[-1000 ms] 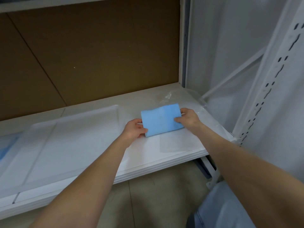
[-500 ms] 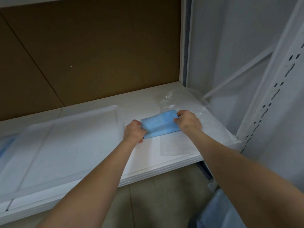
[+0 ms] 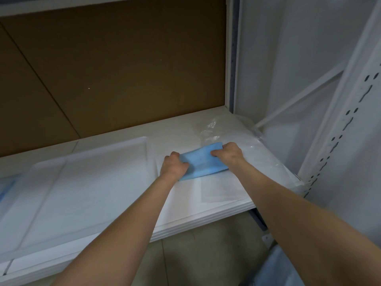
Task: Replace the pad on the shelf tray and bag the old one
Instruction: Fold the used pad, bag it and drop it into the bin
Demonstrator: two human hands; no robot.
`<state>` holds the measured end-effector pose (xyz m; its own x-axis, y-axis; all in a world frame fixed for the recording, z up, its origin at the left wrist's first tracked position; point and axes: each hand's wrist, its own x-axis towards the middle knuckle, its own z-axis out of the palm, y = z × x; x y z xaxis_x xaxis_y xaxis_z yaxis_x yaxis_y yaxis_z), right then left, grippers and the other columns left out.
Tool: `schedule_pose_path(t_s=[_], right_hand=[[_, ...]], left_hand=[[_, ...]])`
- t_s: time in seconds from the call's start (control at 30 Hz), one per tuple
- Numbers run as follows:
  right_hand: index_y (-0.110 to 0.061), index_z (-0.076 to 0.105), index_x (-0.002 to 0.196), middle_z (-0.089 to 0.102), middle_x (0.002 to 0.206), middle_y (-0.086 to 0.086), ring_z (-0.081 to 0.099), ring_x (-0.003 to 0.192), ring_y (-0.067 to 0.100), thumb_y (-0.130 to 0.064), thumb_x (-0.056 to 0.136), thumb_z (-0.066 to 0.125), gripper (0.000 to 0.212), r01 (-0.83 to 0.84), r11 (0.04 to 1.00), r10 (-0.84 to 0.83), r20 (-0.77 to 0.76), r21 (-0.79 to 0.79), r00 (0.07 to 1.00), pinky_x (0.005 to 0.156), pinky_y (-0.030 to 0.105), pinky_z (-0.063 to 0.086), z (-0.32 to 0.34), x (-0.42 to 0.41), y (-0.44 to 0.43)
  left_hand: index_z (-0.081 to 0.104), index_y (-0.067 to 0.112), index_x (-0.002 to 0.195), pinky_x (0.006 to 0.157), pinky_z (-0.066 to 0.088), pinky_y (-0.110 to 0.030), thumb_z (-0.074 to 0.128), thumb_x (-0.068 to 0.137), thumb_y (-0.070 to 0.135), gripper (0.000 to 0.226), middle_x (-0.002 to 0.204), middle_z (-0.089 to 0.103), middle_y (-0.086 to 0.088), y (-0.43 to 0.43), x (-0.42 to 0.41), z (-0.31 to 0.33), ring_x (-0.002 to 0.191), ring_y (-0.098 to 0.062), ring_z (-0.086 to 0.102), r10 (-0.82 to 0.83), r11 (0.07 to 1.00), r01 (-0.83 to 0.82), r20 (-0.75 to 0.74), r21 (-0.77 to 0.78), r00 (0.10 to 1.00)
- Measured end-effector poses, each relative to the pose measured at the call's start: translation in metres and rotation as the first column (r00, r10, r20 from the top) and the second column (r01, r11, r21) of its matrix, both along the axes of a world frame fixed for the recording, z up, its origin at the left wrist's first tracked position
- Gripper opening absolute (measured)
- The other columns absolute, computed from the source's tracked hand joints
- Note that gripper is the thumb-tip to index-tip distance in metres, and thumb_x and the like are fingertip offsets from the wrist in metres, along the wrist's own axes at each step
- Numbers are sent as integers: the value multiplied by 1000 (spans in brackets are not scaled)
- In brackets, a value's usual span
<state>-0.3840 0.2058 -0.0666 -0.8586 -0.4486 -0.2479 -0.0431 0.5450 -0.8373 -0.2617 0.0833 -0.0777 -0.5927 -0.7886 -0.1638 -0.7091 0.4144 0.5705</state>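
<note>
Pad [image 3: 203, 163], 1, gripped by 2 hands [image 3: 173, 167] [image 3: 227, 154].

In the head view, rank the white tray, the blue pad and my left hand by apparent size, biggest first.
1. white tray
2. blue pad
3. left hand
Pad and hand look close; the pad is partly covered, so that order is unsure.

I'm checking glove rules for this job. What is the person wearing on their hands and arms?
Nothing that shows. The left hand and right hand have no gloves, and there is no watch or band at either wrist. The left forearm and right forearm are uncovered, with no sleeves in view.
</note>
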Motion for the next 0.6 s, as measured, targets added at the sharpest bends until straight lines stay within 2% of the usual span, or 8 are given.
schedule_pose_path(t_s=[0.07,0.13,0.23,0.27,0.33,0.4,0.5,0.6], right_hand=[[-3,63,113,62,103,10,58,94,26,-16,86,64,30,32,986,-16,94,-163,995,78,29,46,5,3,0],[-4,63,114,62,100,9,60,92,26,-7,88,61,26,74,945,1,228,-320,974,79,30,47,10,7,3],[-9,58,117,64,109,13,61,93,28,-2,90,57,28,160,857,51,389,-490,920,88,41,53,18,12,8],[-11,57,118,63,112,13,61,98,30,-1,90,55,30,193,823,71,434,-534,898,92,45,52,20,13,11],[-13,54,119,62,113,13,60,103,33,3,90,52,33,271,750,111,519,-603,847,91,51,51,24,16,15],[-12,53,125,62,116,15,60,104,35,6,89,48,40,336,674,162,575,-658,802,86,51,52,26,21,20],[-11,53,127,62,114,18,61,97,36,8,86,43,46,361,641,214,609,-678,764,76,47,54,26,29,28],[-11,54,121,63,103,13,61,83,26,-3,87,50,35,289,714,146,539,-637,829,64,32,52,33,30,44]], left_hand=[[36,9,141,91,49,-30,58,89,26,59,132,52,-14,-3,1,1,115,-32,56,71,991,-60,-85,117,994],[35,8,142,98,49,-38,62,88,31,65,134,52,-15,-4,3,2,116,-34,56,166,966,-124,-176,227,970],[32,6,144,103,44,-40,60,88,42,72,141,45,-13,-1,3,6,120,-34,53,287,928,-193,-284,318,915],[33,4,143,103,44,-39,60,87,46,75,138,46,-12,2,3,9,119,-33,53,343,904,-215,-327,370,880],[40,3,134,97,46,-34,64,83,50,73,118,54,-12,11,2,19,104,-28,57,478,812,-222,-397,540,784],[48,4,124,84,49,-31,67,82,45,62,101,55,-10,25,-1,31,82,-22,56,578,672,-121,-415,731,703],[51,5,126,73,55,-36,64,89,21,42,115,61,-16,51,-6,44,82,-25,63,635,458,176,-459,872,622],[48,1,133,81,52,-41,52,92,-2,41,125,60,-17,63,-12,52,95,-28,61,625,499,220,-524,838,579]])
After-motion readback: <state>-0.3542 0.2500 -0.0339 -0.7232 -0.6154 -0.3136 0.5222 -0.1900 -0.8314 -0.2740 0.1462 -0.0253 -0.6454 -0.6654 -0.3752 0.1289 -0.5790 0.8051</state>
